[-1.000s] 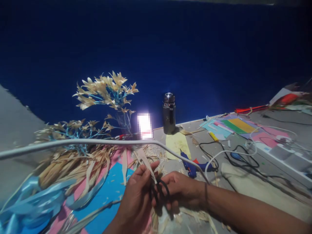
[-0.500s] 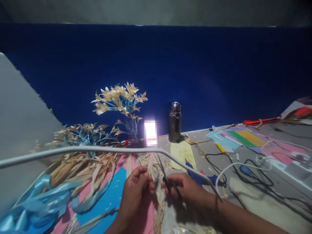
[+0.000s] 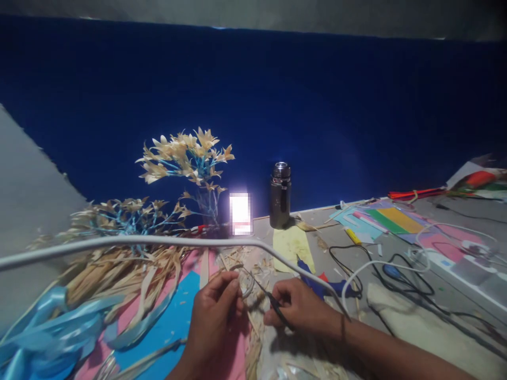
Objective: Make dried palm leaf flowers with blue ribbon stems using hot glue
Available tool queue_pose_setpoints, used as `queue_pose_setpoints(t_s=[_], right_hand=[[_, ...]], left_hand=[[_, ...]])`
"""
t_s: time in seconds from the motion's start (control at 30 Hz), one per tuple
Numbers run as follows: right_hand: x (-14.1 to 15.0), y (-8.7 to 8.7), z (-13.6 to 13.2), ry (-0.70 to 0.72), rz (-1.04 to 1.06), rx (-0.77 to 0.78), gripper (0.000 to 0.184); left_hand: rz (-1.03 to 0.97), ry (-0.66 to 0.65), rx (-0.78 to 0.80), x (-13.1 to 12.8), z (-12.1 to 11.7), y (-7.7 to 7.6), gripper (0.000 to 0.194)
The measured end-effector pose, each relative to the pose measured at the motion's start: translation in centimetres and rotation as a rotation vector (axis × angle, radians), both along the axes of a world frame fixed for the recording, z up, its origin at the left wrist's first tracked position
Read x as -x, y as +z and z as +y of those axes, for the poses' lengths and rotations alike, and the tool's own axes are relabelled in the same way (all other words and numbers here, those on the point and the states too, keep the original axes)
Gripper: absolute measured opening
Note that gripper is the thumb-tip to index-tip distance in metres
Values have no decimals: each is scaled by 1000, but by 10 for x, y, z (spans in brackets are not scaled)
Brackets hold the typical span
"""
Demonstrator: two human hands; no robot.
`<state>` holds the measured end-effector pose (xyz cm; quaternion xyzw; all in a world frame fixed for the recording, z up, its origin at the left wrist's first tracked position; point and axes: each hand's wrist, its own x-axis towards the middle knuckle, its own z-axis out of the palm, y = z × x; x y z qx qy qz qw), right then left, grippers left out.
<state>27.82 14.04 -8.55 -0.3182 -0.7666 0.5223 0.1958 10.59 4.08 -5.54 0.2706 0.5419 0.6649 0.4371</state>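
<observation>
My right hand [image 3: 291,306] is closed round the dark handles of a pair of scissors [image 3: 273,302]. Their blades point up and to the left, toward my left hand [image 3: 216,311]. The fingers of that hand are pinched together on a pale dried husk strip [image 3: 234,267]; only a thin edge of it shows above the fingertips. A loop of thin wire [image 3: 249,285] lies between the two hands. Beneath them are pink and blue sheets [image 3: 168,322] and husk scraps [image 3: 255,348].
Flowers of dried husk [image 3: 186,158] stand at the back left, near a dark flask [image 3: 280,195]. Blue ribbon [image 3: 51,327] lies front left. A white cable [image 3: 158,240] crosses above the hands. A blue glue gun [image 3: 317,279], black cords and a power strip [image 3: 467,274] are at right.
The strip in my left hand, upright before, now shows only an edge. The scissor blades have tilted further left and down. The whole view has shifted slightly.
</observation>
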Motion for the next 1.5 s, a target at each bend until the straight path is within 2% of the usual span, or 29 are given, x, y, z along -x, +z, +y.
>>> queue_pose_setpoints(t_s=[0.17,0.33,0.6,0.73,0.87,0.93,1.0,1.07,1.13,1.2,1.23,1.3,1.37,1.43,1.5], right_hand=[[2,6,-3,-63,-22,162,31],[2,6,-2,-68,-55,98,37],[1,7,-3,-50,-79,65,39],[-1,16,-9,-57,-238,-96,37],[-2,23,-14,-27,-395,-253,40],[-2,24,-14,-8,-440,-303,40],[-2,23,-15,9,-457,-343,39],[-2,21,-14,15,-459,-356,39],[-2,18,-12,-28,-445,-343,40],[-2,15,-9,-81,-348,-255,37],[-2,14,-6,-83,-253,-168,31],[-2,15,-3,-52,-12,44,25],[-2,19,-2,-24,187,210,36],[-4,25,-3,-22,273,280,45],[-6,29,-5,15,288,294,44]], left_hand=[[50,31,17,1,0,2,36],[6,50,32,-3,0,10,36],[27,57,25,3,0,10,37],[166,116,-6,16,0,18,42],[462,5,-19,17,0,26,31],[607,-32,-32,15,0,26,22],[667,-51,-40,14,1,23,21],[634,-54,-51,15,2,20,21],[558,29,-68,17,2,21,19],[458,164,-103,18,2,23,19],[385,187,-110,16,1,24,21],[186,69,-67,8,-1,25,28],[-34,-123,19,-5,-4,21,33],[-165,-233,97,-20,-8,14,33],[-178,-260,141,-31,-12,7,32]])
